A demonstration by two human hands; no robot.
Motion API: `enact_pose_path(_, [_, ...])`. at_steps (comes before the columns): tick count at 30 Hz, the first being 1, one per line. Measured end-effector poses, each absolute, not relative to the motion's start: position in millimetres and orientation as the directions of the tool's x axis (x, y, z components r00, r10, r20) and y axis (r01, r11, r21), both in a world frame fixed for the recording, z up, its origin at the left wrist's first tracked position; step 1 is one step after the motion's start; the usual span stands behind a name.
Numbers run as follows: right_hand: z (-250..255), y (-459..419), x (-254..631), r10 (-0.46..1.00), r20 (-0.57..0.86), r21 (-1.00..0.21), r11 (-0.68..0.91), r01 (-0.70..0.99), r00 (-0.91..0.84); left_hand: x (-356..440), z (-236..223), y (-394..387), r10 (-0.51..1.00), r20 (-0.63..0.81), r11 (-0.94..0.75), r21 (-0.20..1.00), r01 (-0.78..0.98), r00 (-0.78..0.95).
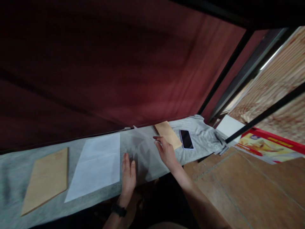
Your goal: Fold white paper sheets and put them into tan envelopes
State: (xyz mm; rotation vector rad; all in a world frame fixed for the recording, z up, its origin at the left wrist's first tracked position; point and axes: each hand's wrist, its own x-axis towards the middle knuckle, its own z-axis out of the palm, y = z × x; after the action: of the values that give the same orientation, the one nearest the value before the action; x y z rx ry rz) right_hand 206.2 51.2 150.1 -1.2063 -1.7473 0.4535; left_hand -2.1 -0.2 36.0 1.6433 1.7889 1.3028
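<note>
Dark wristband: round the left wrist; nearer than the white sheet and to its right.
Left hand: just right of the white sheet's near right edge; fingers straight and close together, thumb side by side with them; grip slack, nothing seen in it; whether it touches the cloth cannot be told.
Brown slab: flat, left of the white sheet, a narrow gap between.
Grey-clothed bench: under the white sheet, running out to both sides of it.
Right hand: farther right of the white sheet than the left hand; grip narrow, thumb and fingers pinched on a pale strip.
Pale strip: thin, blurred; from the pinch it slants away, back towards the white sheet's far right corner, well short of it; its material cannot be told.
Tan pad: right of the white sheet, just past the right hand; contact unclear.
Phone: right of the white sheet, beyond the tan pad; face up, screen dark.
Printed box: well right of the white sheet, off the bench; red and yellow.
Dark red backdrop: behind the white sheet, rising along the bench's far edge.
</note>
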Motion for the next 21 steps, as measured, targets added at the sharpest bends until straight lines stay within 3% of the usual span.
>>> enact_pose_path(5, [97, 20, 206, 0.776, 0.439, -0.421, 0.623, 0.66, -0.452, -21, 38, -9, 0.875, 0.285, -0.075, 0.879, 0.471, -0.392])
enact_pose_path(7, [69, 7, 213, 0.752, 0.405, -0.373, 0.655, 0.657, -0.52, -26, 39, -11, 0.869, 0.309, -0.089, 0.866, 0.492, -0.386])
enact_pose_path(9, [49, -4, 221, 0.742, 0.383, -0.396, 0.67, 0.628, -0.55, -24, 43, -11, 0.908, 0.336, -0.152, 0.82, 0.552, -0.249])
enact_pose_path(11, [39, -13, 229, 0.743, 0.37, -0.438, 0.669, 0.601, -0.558, -14, 49, -6, 0.946, 0.325, -0.263, 0.748, 0.609, 0.009])
enact_pose_path(15, [35, -23, 241, 0.741, 0.337, -0.482, 0.665, 0.57, -0.58, 25, 59, 10, 0.83, 0.213, -0.534, 0.571, 0.624, 0.516])
enact_pose_path(17, [33, -24, 245, 0.74, 0.324, -0.498, 0.663, 0.559, -0.589, 41, 58, 19, 0.775, 0.177, -0.607, 0.475, 0.636, 0.607])
enact_pose_path(21, [29, -25, 247, 0.734, 0.311, -0.495, 0.668, 0.556, -0.604, 39, 44, 41, 0.764, 0.191, -0.641, 0.331, 0.693, 0.616])
